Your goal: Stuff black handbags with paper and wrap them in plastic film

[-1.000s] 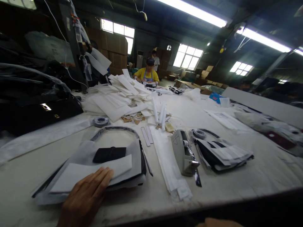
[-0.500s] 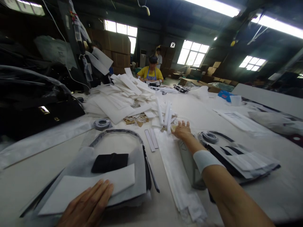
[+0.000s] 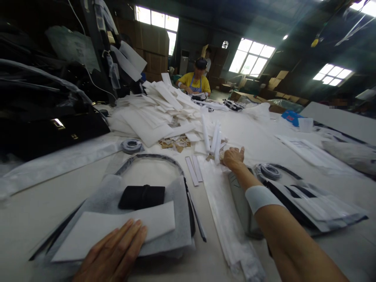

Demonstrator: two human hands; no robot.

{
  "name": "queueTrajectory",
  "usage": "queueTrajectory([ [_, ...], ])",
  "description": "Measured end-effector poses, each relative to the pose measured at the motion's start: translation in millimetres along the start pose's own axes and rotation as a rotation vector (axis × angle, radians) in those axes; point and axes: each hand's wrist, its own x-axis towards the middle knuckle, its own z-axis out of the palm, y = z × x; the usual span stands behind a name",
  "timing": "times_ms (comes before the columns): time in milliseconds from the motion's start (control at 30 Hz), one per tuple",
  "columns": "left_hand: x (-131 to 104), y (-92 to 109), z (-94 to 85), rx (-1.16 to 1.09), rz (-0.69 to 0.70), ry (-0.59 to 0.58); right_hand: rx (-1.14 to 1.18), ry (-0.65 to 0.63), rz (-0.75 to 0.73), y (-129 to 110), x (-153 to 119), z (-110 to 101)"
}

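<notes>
Straight fingers of the left hand (image 3: pixel 114 250) lie flat, gripping nothing, on a rectangular white foam sheet (image 3: pixel 91 231), its long axis slanting near-left to far-right across a tissue-covered black bag (image 3: pixel 179 196), arched handle (image 3: pixel 155 156) pointing away on the white tabletop (image 3: pixel 20 227), while the curled right hand (image 3: pixel 234 157), its hold hidden, is beside white tube-like rolls (image 3: pixel 216 139).

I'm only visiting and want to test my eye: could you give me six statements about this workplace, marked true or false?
1. The left hand rests on a white foam-like sheet. True.
2. The right wrist is bare. False: a white wristband encircles it.
3. The person across the table wears red. False: the shirt is yellow.
4. The right hand is near some white tubes. True.
5. The heaped white sheets are neatly stacked. False: the heap is untidy.
6. A black bag has shiny fittings. True.
</notes>
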Motion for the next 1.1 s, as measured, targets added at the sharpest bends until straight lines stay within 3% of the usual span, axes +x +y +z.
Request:
queueTrajectory([
  [133,3.3,1.4,-2.6,0.018,-0.015,0.012,0.115,0.091,-0.068,-3.3,-28.6,-26.7],
  [267,13.1,2.1,-7.8,0.021,-0.004,0.097,0.247,0.080,-0.129,-5.2,-80.4,-42.2],
  [367,22.0,1.3,-14.8,0.020,-0.018,0.160,0.369,0.049,-0.196,-10.4,-125.6,-31.7],
  [433,26.0,0.0,-20.1,0.021,-0.042,0.180,0.517,0.029,-0.240,-15.8,-151.0,-15.1],
  [533,28.2,-2.7,-26.2,0.020,-0.084,0.186,0.590,0.053,-0.194,-24.6,-175.9,12.6],
  [633,27.3,-6.0,-29.4,0.028,-0.130,0.185,0.563,0.102,-0.132,-31.1,-186.6,31.5],
  [767,27.1,-9.7,-33.2,0.021,-0.207,0.197,0.559,0.148,-0.109,-32.6,-188.2,36.4],
  [967,31.3,-14.0,-41.2,-0.006,-0.287,0.271,0.600,0.219,-0.137,-29.8,-183.9,7.7],
  [1100,32.6,-17.5,-45.0,-0.012,-0.328,0.275,0.700,0.203,-0.253,-44.2,-201.4,-17.5],
])
